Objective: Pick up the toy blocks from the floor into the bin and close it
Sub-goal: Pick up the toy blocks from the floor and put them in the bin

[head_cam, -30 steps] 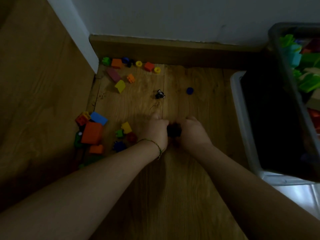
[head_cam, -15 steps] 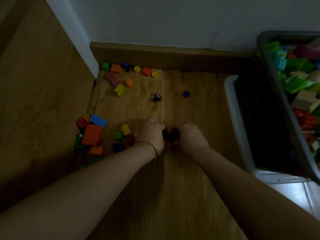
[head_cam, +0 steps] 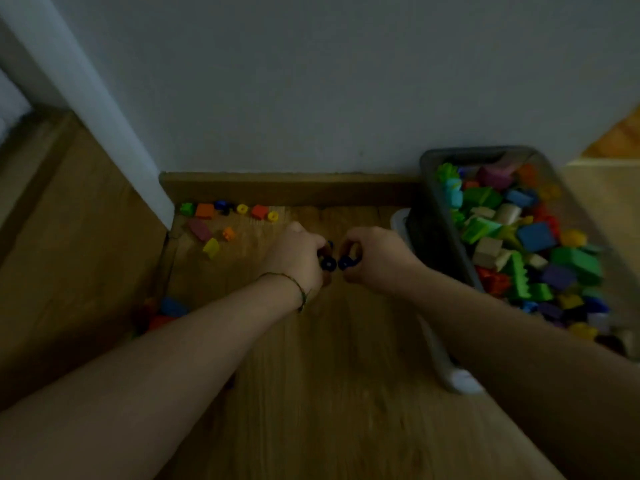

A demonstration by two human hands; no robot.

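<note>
My left hand (head_cam: pixel 298 259) and my right hand (head_cam: pixel 375 259) are raised side by side above the wooden floor, each closed on small dark blue toy pieces. A dark blue ring (head_cam: pixel 328 263) shows at the left fingers and a second dark blue piece (head_cam: pixel 347 262) at the right fingers. The grey bin (head_cam: pixel 431 174) stands to the right, open and heaped with coloured blocks. Loose blocks lie along the skirting board: green (head_cam: pixel 187 208), orange (head_cam: pixel 205 211), red (head_cam: pixel 259 212), yellow rings (head_cam: pixel 242 208), a pink one (head_cam: pixel 200 229) and a yellow one (head_cam: pixel 211 247).
A white lid (head_cam: pixel 460 381) lies on the floor against the bin's left side, partly under my right forearm. More blocks, blue (head_cam: pixel 173 306) and red (head_cam: pixel 160 321), sit left of my left forearm. A white door frame (head_cam: pixel 104 126) and wall close the corner.
Both hands have lifted off the floor with the dark pieces. The view has tilted up and right, so more of the bin's contents shows.
</note>
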